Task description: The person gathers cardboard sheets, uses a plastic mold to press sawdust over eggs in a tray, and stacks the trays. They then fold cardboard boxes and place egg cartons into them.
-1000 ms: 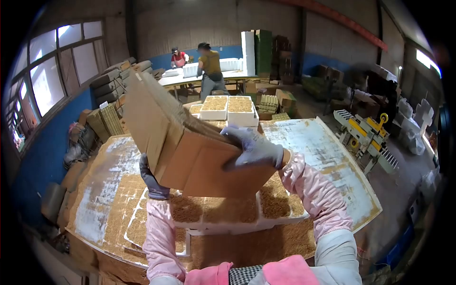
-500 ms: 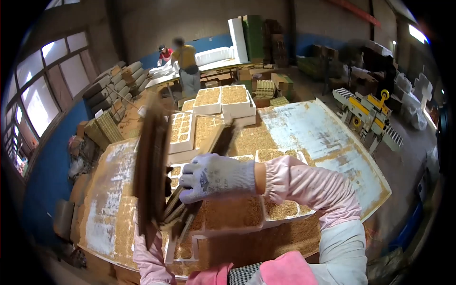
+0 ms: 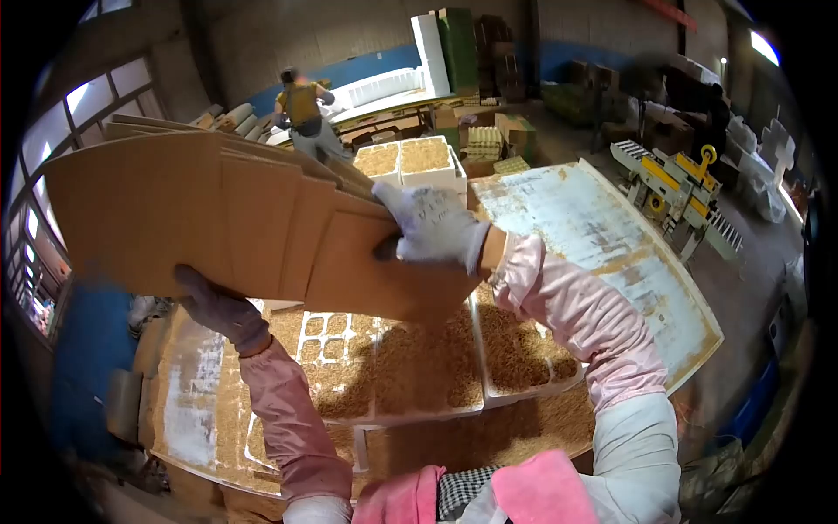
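Observation:
A fanned stack of brown cardboard sheets (image 3: 183,210) is held up in front of me, above the table. My right hand (image 3: 432,223), in a pale knitted glove, grips the stack's right end from the top edge. Under the lower left edge, my gloved left hand (image 3: 220,307) is closed on the same stack, its fingers partly behind it. Below the sheets lie white foam trays (image 3: 476,403) filled with a tan, grainy material. One tray shows several square compartments (image 3: 326,339). The sheets hide part of the table and the trays behind them.
More filled foam boxes (image 3: 428,170) are stacked at the table's far side. The whitish table (image 3: 594,236) has loose grains on it. A yellow roller machine (image 3: 676,196) stands on the right. Farther back, a person (image 3: 305,113) works at a long bench.
The cardboard stack has turned from nearly edge-on to broadside and fanned out to the left. My right hand has risen and moved right; my left hand has come into view.

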A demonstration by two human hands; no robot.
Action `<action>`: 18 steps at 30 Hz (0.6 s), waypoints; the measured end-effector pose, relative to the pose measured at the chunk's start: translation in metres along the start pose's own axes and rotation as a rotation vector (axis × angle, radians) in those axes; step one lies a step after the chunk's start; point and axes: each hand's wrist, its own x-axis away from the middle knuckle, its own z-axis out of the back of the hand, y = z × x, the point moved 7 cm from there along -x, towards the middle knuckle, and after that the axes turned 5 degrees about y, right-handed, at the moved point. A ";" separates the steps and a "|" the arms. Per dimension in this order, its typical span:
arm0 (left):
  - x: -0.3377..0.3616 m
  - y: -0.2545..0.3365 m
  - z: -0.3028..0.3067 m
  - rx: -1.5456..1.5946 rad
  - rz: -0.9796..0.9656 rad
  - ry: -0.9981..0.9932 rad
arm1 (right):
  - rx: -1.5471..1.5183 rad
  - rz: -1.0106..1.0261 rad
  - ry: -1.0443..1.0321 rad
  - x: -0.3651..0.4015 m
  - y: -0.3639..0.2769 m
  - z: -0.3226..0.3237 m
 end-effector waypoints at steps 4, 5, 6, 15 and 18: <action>-0.039 -0.004 0.007 -0.035 0.021 0.000 | 0.031 0.231 0.367 -0.002 -0.023 0.028; -0.055 -0.014 0.016 -0.139 -0.116 -0.124 | 0.071 0.328 0.519 0.006 -0.031 0.035; -0.054 -0.022 0.021 -0.135 -0.091 -0.137 | 0.192 0.409 0.566 0.017 -0.035 0.025; -0.027 -0.051 0.096 0.054 0.711 0.013 | -0.499 -0.745 0.612 0.084 0.159 0.057; 0.016 -0.101 0.067 -0.322 0.819 -0.344 | -0.870 -0.526 0.789 0.113 0.210 0.064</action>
